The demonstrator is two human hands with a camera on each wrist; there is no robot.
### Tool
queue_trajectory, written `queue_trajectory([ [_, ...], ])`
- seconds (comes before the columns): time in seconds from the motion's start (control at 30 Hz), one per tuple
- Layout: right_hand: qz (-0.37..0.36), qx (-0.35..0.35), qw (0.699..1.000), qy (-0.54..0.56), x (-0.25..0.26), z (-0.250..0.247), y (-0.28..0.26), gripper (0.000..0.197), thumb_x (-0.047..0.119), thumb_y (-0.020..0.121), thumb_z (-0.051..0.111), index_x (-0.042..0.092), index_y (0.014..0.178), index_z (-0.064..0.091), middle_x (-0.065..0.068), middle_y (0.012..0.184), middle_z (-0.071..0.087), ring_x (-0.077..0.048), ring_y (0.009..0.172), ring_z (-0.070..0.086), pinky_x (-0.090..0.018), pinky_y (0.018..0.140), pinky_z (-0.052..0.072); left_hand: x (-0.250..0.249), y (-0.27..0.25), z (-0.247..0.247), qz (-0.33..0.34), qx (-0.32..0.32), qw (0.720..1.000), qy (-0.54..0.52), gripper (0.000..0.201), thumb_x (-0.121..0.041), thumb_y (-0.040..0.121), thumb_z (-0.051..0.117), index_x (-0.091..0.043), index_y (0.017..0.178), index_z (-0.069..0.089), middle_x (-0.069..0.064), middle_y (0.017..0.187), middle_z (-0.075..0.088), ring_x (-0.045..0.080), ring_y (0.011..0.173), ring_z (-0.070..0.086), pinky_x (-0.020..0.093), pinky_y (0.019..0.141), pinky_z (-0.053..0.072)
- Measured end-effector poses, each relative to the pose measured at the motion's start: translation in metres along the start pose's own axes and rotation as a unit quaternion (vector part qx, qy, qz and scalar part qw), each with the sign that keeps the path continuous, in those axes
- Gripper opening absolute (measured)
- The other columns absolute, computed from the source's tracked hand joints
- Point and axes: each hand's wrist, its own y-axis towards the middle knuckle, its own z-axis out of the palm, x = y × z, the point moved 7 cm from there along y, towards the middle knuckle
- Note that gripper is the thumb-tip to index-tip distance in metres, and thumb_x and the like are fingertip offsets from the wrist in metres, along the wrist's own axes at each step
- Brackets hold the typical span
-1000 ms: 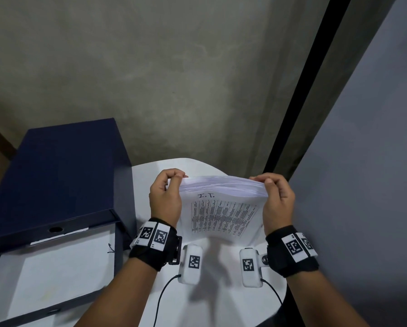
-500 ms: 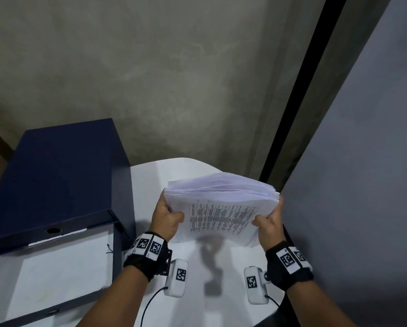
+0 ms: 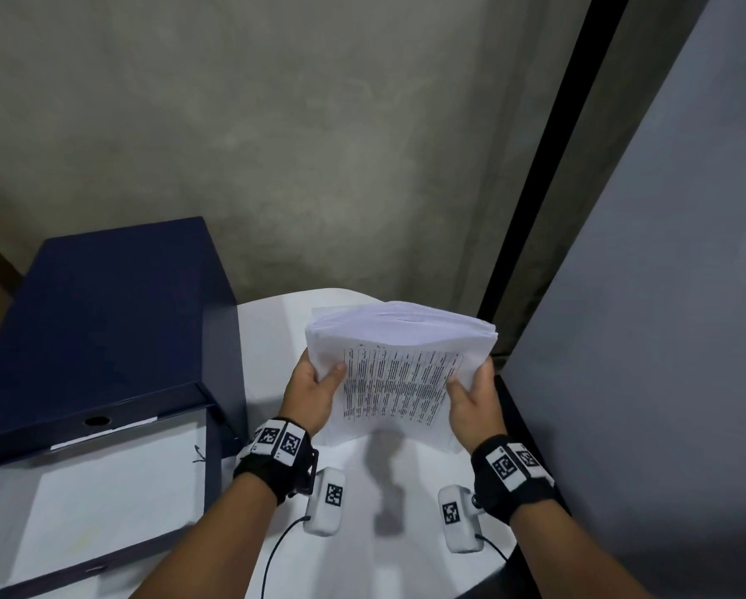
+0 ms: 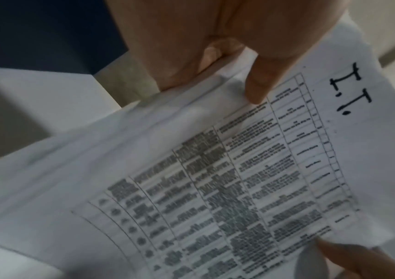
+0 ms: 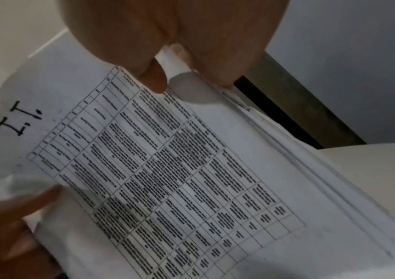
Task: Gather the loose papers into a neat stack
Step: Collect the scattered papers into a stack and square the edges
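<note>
since the left hand (image 3: 315, 389) at nine o'clock and right hand (image 3: 470, 397) at three each pinched a side of the papers (image 3: 395, 373), tapping the bundle's lower edge on the table (image 3: 388, 555) looked the best way to square it.

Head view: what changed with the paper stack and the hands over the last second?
Both hands slid from the top corners to the side edges: the left hand and right hand now grip the white stack of printed papers lower down. The stack tilted, its top edge leaning away toward the wall and fanning slightly. The dark blue file box and white table stayed put.
</note>
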Motion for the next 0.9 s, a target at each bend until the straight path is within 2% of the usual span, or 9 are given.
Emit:
queue_trajectory([
  [0.07,-0.007,-0.009,1.0,0.007,0.005,0.002,0.001,0.045,-0.014,0.092,0.041,0.018,0.122,0.033,0.014,0.105,0.055,0.024,0.086,0.056,-0.001,0.074,0.044,-0.006,-0.003,0.002,0.013,-0.026,0.999,-0.014,0.027,-0.005,0.093,0.054,-0.018,0.117,0.055,-0.011,0.102,0.068,-0.007,0.089,0.065,0.027,0.09,0.049],
  [0.13,-0.017,-0.025,1.0,0.005,0.009,-0.001,0.003,0.042,-0.013,0.091,0.043,0.016,0.118,0.032,0.011,0.106,0.056,0.019,0.089,0.058,-0.009,0.078,0.044,-0.011,-0.005,0.001,0.022,-0.038,0.999,-0.026,0.032,-0.002,0.092,0.055,-0.017,0.12,0.055,-0.009,0.104,0.069,0.001,0.095,0.065,0.023,0.087,0.049],
  [0.27,-0.007,-0.012,1.0,0.0,0.003,-0.006,0.005,0.052,-0.014,0.084,0.045,0.026,0.114,0.032,0.005,0.105,0.056,0.01,0.087,0.061,-0.017,0.077,0.048,-0.006,-0.005,-0.009,0.003,-0.015,0.998,-0.058,0.049,0.01,0.074,0.063,-0.019,0.113,0.056,0.005,0.106,0.068,0.027,0.104,0.065,0.04,0.09,0.052],
  [0.4,-0.003,-0.002,1.0,0.021,-0.005,-0.009,0.002,0.065,-0.007,0.063,0.043,0.021,0.121,0.032,0.003,0.113,0.052,0.005,0.099,0.057,-0.023,0.087,0.044,-0.002,-0.006,-0.016,-0.023,-0.021,0.998,-0.062,0.059,0.007,0.052,0.049,-0.024,0.102,0.052,0.002,0.093,0.064,0.022,0.09,0.062,0.04,0.078,0.052],
  [0.53,-0.001,-0.007,0.998,0.063,-0.006,-0.011,0.007,0.084,-0.009,0.049,0.044,0.022,0.126,0.031,0.002,0.121,0.052,0.003,0.104,0.055,-0.014,0.09,0.045,-0.007,-0.004,-0.018,-0.005,-0.03,0.998,-0.047,0.068,0.019,0.058,0.046,-0.011,0.118,0.051,0.004,0.097,0.065,0.025,0.095,0.061,0.041,0.083,0.052],
  [0.6,-0.002,0.003,0.998,0.06,-0.005,-0.009,0.007,0.088,-0.01,0.05,0.046,0.021,0.13,0.032,0.002,0.119,0.055,0.002,0.104,0.057,-0.015,0.089,0.046,-0.008,-0.002,-0.02,0.0,-0.024,0.998,-0.054,0.067,0.018,0.059,0.049,-0.008,0.12,0.052,0.008,0.105,0.067,0.029,0.101,0.062,0.044,0.089,0.05],
  [0.67,0.002,0.017,0.999,0.039,-0.007,-0.006,0.005,0.086,-0.011,0.054,0.048,0.015,0.134,0.03,0.005,0.119,0.056,0.01,0.103,0.057,-0.01,0.087,0.046,-0.009,-0.002,-0.013,-0.001,0.012,0.998,-0.063,0.062,0.013,0.064,0.064,-0.003,0.123,0.053,0.015,0.116,0.066,0.032,0.11,0.062,0.049,0.097,0.048],
  [0.8,-0.006,0.034,0.999,-0.014,-0.003,0.003,0.003,0.079,-0.023,0.074,0.052,0.026,0.13,0.024,0.009,0.118,0.05,0.02,0.096,0.054,-0.003,0.08,0.044,-0.017,-0.008,-0.001,0.015,-0.004,0.999,-0.03,0.033,0.003,0.085,0.065,-0.017,0.11,0.058,-0.001,0.102,0.069,0.017,0.096,0.065,0.035,0.093,0.053],
  [0.9,-0.002,-0.001,1.0,-0.027,-0.005,0.002,0.004,0.062,-0.014,0.085,0.055,0.023,0.128,0.031,0.007,0.113,0.057,0.013,0.094,0.06,-0.013,0.082,0.05,-0.019,-0.007,-0.004,0.027,-0.029,0.999,-0.005,0.024,-0.007,0.089,0.063,-0.024,0.106,0.059,-0.007,0.102,0.07,0.005,0.094,0.067,0.036,0.096,0.05],
])
